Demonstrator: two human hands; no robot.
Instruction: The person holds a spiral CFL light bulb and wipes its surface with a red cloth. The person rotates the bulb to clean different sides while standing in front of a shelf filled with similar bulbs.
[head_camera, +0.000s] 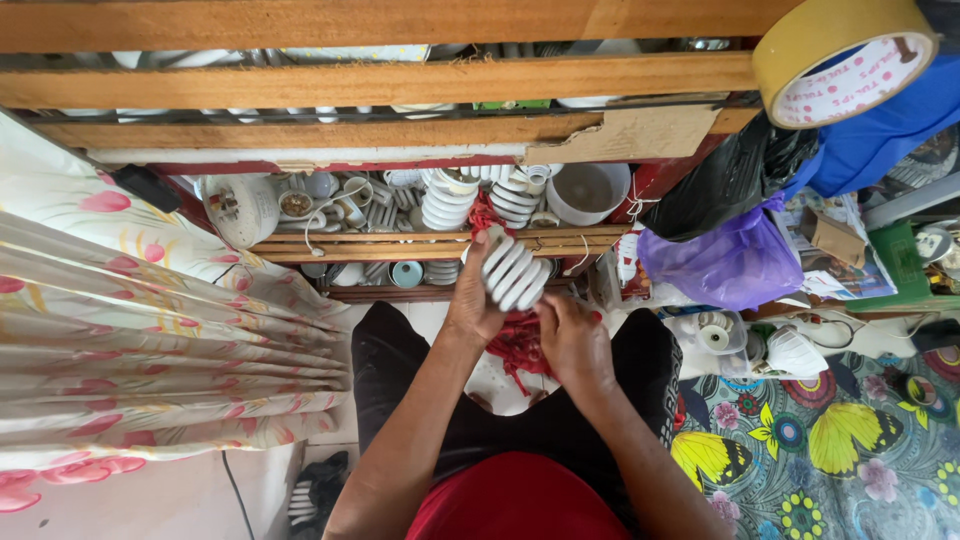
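I see bare forearms with no sleeves, a red shirt (515, 500) at the bottom centre of the frame, and black trousers (400, 370) above it.

From my remote feed, daylight falls on wooden shelves (420, 245) crowded with lamp parts, a floral curtain (130, 340) at left, a butterfly-print cloth (830, 440) at right and pale floor (130, 500) below.
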